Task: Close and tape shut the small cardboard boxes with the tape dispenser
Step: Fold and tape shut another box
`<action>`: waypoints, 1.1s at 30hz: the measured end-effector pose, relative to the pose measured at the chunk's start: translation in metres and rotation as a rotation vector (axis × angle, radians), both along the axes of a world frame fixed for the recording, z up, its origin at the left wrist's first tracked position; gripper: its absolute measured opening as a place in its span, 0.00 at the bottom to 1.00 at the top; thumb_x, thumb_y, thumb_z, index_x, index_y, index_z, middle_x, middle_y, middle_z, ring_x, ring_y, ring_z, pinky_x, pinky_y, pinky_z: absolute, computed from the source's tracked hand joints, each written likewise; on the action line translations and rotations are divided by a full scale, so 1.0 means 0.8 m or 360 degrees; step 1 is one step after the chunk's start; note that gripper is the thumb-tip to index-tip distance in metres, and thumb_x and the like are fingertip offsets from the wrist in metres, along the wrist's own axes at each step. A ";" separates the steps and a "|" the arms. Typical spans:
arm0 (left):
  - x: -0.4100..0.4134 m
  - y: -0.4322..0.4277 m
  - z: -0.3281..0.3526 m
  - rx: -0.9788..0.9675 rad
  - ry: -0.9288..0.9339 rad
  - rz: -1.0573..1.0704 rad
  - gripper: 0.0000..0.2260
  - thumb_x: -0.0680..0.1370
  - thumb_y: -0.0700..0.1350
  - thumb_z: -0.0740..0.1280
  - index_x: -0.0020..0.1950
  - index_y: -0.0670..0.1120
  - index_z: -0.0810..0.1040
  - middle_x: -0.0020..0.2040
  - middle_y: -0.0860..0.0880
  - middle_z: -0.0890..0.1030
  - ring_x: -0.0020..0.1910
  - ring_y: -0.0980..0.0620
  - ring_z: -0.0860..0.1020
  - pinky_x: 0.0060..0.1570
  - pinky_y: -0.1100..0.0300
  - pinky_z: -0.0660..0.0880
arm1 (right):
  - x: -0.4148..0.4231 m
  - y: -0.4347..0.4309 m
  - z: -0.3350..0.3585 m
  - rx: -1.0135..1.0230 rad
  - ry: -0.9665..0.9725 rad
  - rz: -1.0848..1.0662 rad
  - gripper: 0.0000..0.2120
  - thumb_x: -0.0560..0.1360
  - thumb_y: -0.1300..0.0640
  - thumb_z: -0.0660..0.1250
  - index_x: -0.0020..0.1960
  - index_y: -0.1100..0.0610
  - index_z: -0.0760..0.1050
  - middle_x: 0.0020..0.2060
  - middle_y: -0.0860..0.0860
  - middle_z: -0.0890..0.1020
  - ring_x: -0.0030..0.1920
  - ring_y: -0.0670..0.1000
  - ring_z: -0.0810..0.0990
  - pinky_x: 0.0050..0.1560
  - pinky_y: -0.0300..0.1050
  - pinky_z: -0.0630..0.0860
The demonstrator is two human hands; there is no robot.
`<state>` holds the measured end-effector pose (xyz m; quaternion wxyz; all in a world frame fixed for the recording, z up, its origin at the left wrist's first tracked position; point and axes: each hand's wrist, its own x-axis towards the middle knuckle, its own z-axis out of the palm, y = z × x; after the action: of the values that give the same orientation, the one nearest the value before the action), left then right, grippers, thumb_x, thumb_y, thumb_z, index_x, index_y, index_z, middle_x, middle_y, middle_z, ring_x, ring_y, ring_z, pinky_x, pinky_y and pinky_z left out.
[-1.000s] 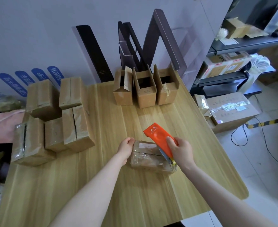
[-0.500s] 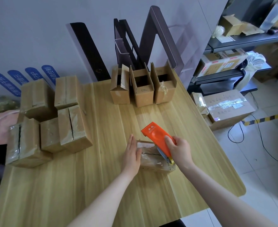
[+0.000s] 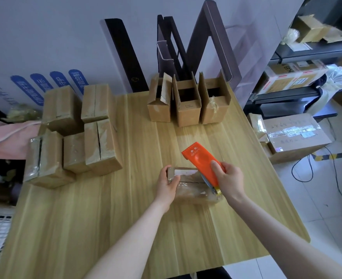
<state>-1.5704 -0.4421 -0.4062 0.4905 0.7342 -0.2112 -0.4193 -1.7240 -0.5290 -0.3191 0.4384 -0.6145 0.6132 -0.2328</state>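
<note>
Your right hand point(image 3: 229, 179) is wrapped tight around the orange tape dispenser point(image 3: 201, 161), thumb pressed on its top face, with the near end of the tool down at the right end of the small box point(image 3: 194, 193). Your left hand point(image 3: 167, 185) curls round the box's left end, thumb on top, pinning it to the table point(image 3: 125, 228). The box lies on its side in the middle of the table, near you, already glossy with tape.

By the look of it you're finishing the strip on this one. Next up is probably tearing the tape off against the blade, so keep that left hand firm or the box will skid toward you as you pull. Whether the tape is cut yet, I can't tell.

Half a second ago your left hand was flat, fingers straight against the box's left side; now it has closed round that end. The dispenser has barely moved.

Further out: the taped boxes point(image 3: 97, 146) sit stacked at the left, and three open boxes point(image 3: 187, 103) wait at the far edge.
</note>
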 end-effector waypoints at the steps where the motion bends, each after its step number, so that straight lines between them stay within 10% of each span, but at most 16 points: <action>1: -0.006 0.003 0.004 0.0030 0.0005 0.0128 0.14 0.78 0.42 0.66 0.63 0.48 0.69 0.53 0.51 0.76 0.49 0.56 0.77 0.45 0.69 0.74 | -0.002 -0.002 0.003 -0.0019 -0.0082 -0.0046 0.20 0.78 0.51 0.64 0.38 0.67 0.75 0.27 0.52 0.71 0.28 0.48 0.66 0.29 0.43 0.63; 6: -0.033 0.034 0.005 0.0250 -0.0002 0.0645 0.22 0.67 0.50 0.77 0.52 0.41 0.72 0.50 0.44 0.78 0.43 0.52 0.79 0.41 0.61 0.75 | -0.011 -0.009 0.027 -0.0053 -0.0285 -0.0139 0.19 0.78 0.54 0.64 0.40 0.70 0.76 0.27 0.55 0.72 0.27 0.48 0.68 0.23 0.38 0.61; 11: -0.028 0.037 0.016 0.0506 -0.0155 0.0442 0.40 0.67 0.59 0.74 0.73 0.42 0.66 0.67 0.50 0.74 0.65 0.48 0.73 0.64 0.52 0.72 | -0.020 -0.013 0.043 -0.0051 -0.0359 -0.0089 0.16 0.79 0.56 0.64 0.37 0.66 0.75 0.24 0.52 0.71 0.20 0.42 0.68 0.20 0.32 0.62; 16: -0.027 0.034 0.026 0.0547 -0.0040 0.0445 0.33 0.75 0.51 0.72 0.74 0.40 0.64 0.68 0.50 0.73 0.66 0.49 0.73 0.56 0.64 0.66 | -0.026 -0.019 0.048 -0.0002 -0.0390 -0.0021 0.17 0.79 0.54 0.64 0.43 0.68 0.78 0.31 0.57 0.77 0.31 0.50 0.72 0.31 0.44 0.67; 24: 0.013 0.023 0.063 0.0230 0.0191 0.0798 0.23 0.75 0.51 0.72 0.67 0.45 0.72 0.61 0.49 0.78 0.55 0.50 0.78 0.56 0.54 0.76 | -0.006 -0.043 0.067 0.0044 -0.0483 0.0096 0.14 0.79 0.53 0.64 0.36 0.54 0.77 0.32 0.56 0.78 0.33 0.51 0.73 0.35 0.46 0.69; 33: 0.200 -0.066 0.146 0.0118 -0.0444 0.0743 0.27 0.74 0.55 0.70 0.70 0.47 0.71 0.66 0.49 0.76 0.63 0.46 0.76 0.62 0.45 0.74 | 0.062 -0.062 0.075 0.0028 -0.0505 0.0025 0.12 0.78 0.53 0.65 0.37 0.54 0.78 0.34 0.58 0.80 0.35 0.52 0.75 0.38 0.47 0.70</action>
<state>-1.4107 -0.4945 -0.2895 0.5129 0.8311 -0.0863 -0.1970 -1.6744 -0.5783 -0.2590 0.5368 -0.5711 0.5333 -0.3183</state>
